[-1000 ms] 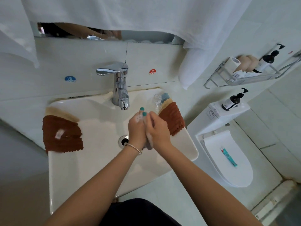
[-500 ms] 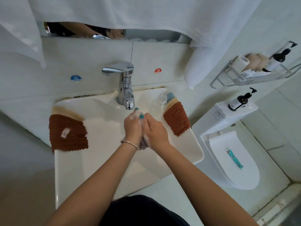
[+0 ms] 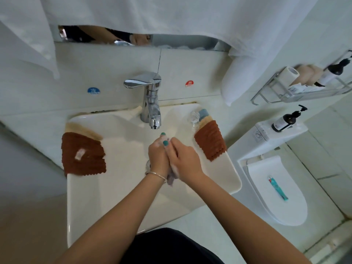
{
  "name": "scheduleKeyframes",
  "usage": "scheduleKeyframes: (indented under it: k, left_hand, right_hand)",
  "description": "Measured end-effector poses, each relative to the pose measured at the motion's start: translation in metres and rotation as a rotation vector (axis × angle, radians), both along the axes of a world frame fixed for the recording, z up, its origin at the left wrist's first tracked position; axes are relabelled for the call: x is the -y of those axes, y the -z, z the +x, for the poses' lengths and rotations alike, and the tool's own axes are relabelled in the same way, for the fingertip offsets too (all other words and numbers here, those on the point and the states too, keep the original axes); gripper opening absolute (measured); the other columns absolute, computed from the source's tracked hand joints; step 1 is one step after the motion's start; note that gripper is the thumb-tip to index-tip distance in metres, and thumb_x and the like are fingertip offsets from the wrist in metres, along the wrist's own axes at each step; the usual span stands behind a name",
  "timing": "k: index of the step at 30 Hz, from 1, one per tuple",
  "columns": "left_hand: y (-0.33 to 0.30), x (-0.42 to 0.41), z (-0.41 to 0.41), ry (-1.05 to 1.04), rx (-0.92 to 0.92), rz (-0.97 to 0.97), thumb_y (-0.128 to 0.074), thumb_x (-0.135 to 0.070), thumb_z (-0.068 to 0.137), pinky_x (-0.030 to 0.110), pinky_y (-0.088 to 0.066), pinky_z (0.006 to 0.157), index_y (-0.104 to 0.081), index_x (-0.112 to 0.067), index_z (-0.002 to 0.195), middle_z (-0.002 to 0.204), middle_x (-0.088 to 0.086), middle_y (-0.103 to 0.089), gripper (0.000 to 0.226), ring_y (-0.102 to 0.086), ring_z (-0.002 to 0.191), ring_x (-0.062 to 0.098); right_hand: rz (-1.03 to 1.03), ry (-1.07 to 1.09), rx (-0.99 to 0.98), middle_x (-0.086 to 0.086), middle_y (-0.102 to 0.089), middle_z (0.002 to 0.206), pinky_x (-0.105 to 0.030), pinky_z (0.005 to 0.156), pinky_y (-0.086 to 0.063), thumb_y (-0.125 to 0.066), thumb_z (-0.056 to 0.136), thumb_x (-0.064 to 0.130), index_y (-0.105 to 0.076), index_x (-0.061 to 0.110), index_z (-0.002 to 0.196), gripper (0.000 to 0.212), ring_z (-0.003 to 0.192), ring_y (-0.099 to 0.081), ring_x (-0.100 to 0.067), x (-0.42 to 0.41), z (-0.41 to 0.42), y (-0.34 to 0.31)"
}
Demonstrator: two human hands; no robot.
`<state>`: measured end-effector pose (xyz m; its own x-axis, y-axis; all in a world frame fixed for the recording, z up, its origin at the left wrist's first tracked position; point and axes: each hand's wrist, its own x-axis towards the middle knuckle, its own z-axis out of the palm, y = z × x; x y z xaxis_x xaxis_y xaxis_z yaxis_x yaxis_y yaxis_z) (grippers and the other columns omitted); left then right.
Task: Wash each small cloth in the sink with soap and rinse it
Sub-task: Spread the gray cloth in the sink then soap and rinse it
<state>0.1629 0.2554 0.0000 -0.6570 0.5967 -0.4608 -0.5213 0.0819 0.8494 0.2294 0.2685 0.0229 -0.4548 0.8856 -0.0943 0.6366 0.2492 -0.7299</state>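
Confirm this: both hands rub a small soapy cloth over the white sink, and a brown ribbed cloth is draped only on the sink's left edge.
Wrong in one respect. The head view shows brown ribbed cloths draped on both sink edges. Left hand and right hand do rub a small soapy cloth.

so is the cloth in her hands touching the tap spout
Apart. The head view shows the small cloth pressed between both hands, with bare basin visible between the fingertips and the tap spout.

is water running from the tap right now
No, no stream falls from the faucet spout above the two hands rubbing the small cloth.
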Motion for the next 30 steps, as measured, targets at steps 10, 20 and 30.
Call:
scheduleKeyframes:
  k: [10,20,30]
  left_hand:
    - [-0.005,0.0,0.009,0.035,0.059,0.014,-0.055,-0.019,0.092,0.031,-0.035,0.055,-0.046,-0.018,0.053,0.053,0.002,-0.044,0.04,-0.043,0.058,0.018]
    - [-0.018,0.006,0.01,0.08,-0.118,0.112,-0.051,-0.011,0.097,0.023,-0.04,0.054,-0.052,-0.022,0.056,0.05,-0.01,-0.051,0.043,-0.048,0.052,0.005]
    - [-0.027,0.0,0.002,0.041,-0.165,0.043,-0.052,-0.013,0.095,0.032,-0.033,0.06,-0.044,-0.015,0.058,0.046,-0.008,-0.043,0.038,-0.039,0.049,0.01]
  right_hand:
    - [-0.008,0.064,0.059,-0.004,-0.053,0.066,-0.039,0.062,-0.037,-0.036,0.102,0.031,-0.039,0.018,0.075,0.031,0.07,-0.054,-0.03,-0.013,0.004,-0.009]
    - [-0.008,0.116,0.117,0.002,-0.052,0.07,-0.035,0.063,-0.033,-0.033,0.103,0.033,-0.04,0.022,0.075,0.031,0.078,-0.057,-0.03,-0.015,0.001,-0.013]
    - [0.042,0.046,0.053,0.001,-0.049,0.064,-0.04,0.059,-0.034,-0.035,0.103,0.034,-0.034,0.023,0.07,0.035,0.067,-0.05,-0.027,0.001,-0.001,-0.018]
